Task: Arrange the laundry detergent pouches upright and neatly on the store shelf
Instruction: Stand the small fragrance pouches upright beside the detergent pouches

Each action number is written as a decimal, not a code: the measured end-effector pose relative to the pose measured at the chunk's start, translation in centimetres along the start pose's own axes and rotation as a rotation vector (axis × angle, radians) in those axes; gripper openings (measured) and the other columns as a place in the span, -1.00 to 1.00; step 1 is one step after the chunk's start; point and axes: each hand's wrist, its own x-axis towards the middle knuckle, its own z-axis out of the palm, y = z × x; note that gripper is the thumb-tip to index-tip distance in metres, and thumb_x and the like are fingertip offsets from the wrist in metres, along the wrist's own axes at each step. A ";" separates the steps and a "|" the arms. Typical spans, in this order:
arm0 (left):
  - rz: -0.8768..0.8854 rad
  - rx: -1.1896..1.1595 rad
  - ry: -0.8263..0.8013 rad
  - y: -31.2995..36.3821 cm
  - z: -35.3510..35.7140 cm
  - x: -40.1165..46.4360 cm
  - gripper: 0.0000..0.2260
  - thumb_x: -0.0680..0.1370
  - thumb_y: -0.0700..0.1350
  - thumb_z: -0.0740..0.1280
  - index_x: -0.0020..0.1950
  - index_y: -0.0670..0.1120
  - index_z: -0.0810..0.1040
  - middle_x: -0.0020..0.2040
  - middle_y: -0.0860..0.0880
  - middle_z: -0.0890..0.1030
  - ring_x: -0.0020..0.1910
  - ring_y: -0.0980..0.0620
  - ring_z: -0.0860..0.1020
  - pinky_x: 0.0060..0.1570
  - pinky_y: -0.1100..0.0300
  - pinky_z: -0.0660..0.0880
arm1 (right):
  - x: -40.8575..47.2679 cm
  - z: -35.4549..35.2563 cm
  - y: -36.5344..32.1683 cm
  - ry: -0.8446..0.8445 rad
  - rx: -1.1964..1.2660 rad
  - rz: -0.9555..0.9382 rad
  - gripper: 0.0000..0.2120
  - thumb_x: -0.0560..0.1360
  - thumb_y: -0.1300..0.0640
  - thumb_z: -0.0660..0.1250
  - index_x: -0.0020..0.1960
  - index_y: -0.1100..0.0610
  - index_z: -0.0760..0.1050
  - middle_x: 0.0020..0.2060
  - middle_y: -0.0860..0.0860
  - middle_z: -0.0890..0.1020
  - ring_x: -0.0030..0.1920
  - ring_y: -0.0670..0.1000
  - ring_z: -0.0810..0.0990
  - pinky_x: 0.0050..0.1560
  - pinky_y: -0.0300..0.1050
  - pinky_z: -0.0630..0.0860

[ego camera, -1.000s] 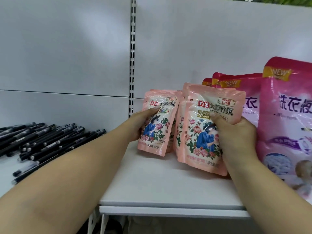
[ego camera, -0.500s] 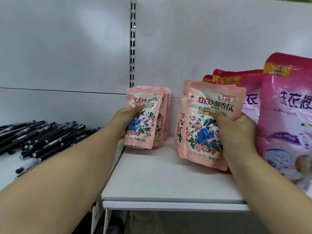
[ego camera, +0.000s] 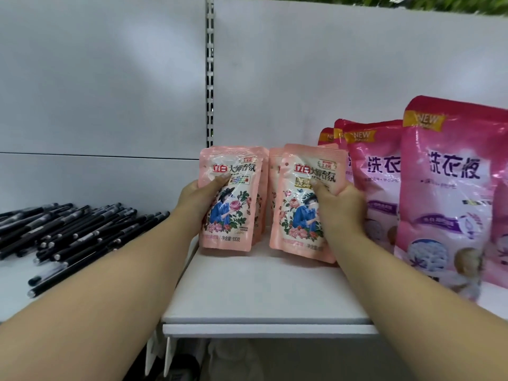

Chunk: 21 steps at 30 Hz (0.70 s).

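Note:
Two small stacks of light pink detergent pouches with a rose picture stand upright on the white shelf (ego camera: pixel 264 292). My left hand (ego camera: pixel 198 202) grips the left stack (ego camera: pixel 233 199) from its left side, thumb across the front pouch. My right hand (ego camera: pixel 341 207) grips the right stack (ego camera: pixel 299 204) from its right side, thumb on the front. The right stack tilts a little, its bottom edge nearer to me. A narrow gap separates the two stacks.
Large deep pink detergent bags (ego camera: pixel 450 193) stand in a row to the right, close beside my right hand. Several black pens (ego camera: pixel 68 232) lie in a heap on the lower shelf to the left. A slotted upright (ego camera: pixel 209 72) runs up the back panel.
My left hand has carried its stack back to the right and stood it straight beside the right stack. The right hand and its stack have hardly moved.

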 end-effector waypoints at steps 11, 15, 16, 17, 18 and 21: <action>0.222 0.186 0.211 -0.1 0.7 -0.4 -0.81 0.46 0.09 0.37 -0.21 0.01 0.47 -0.25 0.02 0.59 -0.28 0.06 0.57 -0.31 0.22 0.47 | 2.6 3.8 1.9 -0.090 -0.180 0.052 -0.36 0.48 -0.18 0.23 0.41 0.13 0.14 0.26 0.11 0.46 0.23 0.16 0.46 0.23 0.04 0.40; 0.251 0.230 0.260 -0.6 0.8 0.3 -0.80 0.46 0.10 0.37 -0.19 0.00 0.48 -0.25 0.02 0.59 -0.28 0.07 0.56 -0.31 0.23 0.46 | 3.8 4.5 3.1 -0.053 -0.140 0.077 -0.33 0.50 -0.21 0.19 0.46 0.08 0.07 0.37 0.12 0.38 0.35 0.19 0.36 0.34 0.18 0.31; 0.263 0.243 0.271 -0.7 0.9 0.5 -0.80 0.46 0.11 0.37 -0.17 -0.01 0.49 -0.24 0.02 0.60 -0.27 0.07 0.57 -0.30 0.23 0.47 | 4.0 4.6 3.2 -0.045 -0.147 0.067 -0.32 0.49 -0.22 0.18 0.47 0.06 0.05 0.38 0.12 0.37 0.36 0.20 0.34 0.34 0.20 0.30; 0.275 0.251 0.282 -0.8 0.9 0.7 -0.78 0.46 0.12 0.37 -0.14 -0.02 0.51 -0.22 0.01 0.60 -0.26 0.06 0.58 -0.27 0.22 0.48 | 4.0 4.8 3.3 -0.036 -0.159 0.054 -0.31 0.48 -0.24 0.17 0.47 0.05 0.04 0.38 0.12 0.36 0.37 0.20 0.33 0.34 0.21 0.30; 0.287 0.251 0.290 -0.8 1.0 0.7 -0.76 0.46 0.12 0.37 -0.09 -0.05 0.51 -0.20 0.01 0.61 -0.23 0.04 0.58 -0.24 0.21 0.50 | 4.0 4.9 3.3 -0.032 -0.167 0.040 -0.30 0.47 -0.28 0.16 0.46 0.03 0.04 0.38 0.12 0.35 0.37 0.21 0.33 0.33 0.23 0.30; 0.299 0.209 0.273 -0.6 1.1 0.6 -0.69 0.45 0.09 0.39 0.02 -0.06 0.41 -0.14 0.04 0.56 -0.19 0.06 0.58 -0.24 0.19 0.51 | 3.6 5.0 3.0 -0.056 -0.187 0.045 -0.20 0.37 -0.40 0.09 0.46 -0.05 -0.04 0.41 0.10 0.31 0.38 0.22 0.32 0.32 0.27 0.29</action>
